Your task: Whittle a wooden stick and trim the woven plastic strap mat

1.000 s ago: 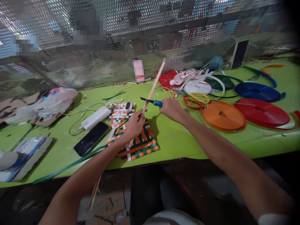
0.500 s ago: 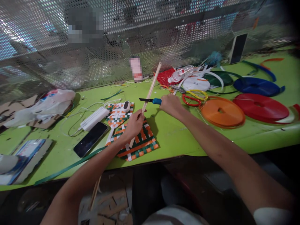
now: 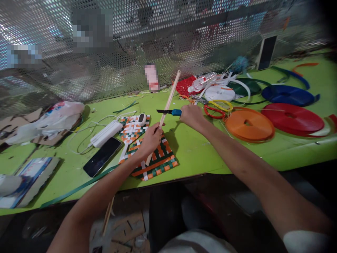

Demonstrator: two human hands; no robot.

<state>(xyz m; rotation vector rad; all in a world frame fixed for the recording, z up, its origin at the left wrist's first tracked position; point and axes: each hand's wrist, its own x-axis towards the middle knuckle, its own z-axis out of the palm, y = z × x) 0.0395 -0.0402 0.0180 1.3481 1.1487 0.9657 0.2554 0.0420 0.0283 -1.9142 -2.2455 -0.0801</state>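
The left grip (image 3: 152, 138) clasps a pale stick (image 3: 172, 95), the right grip (image 3: 193, 117) a blue-handled knife (image 3: 176, 112) whose blade (image 3: 160, 111), just beyond the left grip, could slip into it if forced.

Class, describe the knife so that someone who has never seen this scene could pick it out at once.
On the green table, find the pale stick slanting up from the left hand. Crossing it is the knife, its handle in the right hand. Its dark blade and blue handle set it apart from the red-and-yellow-handled scissors nearby.
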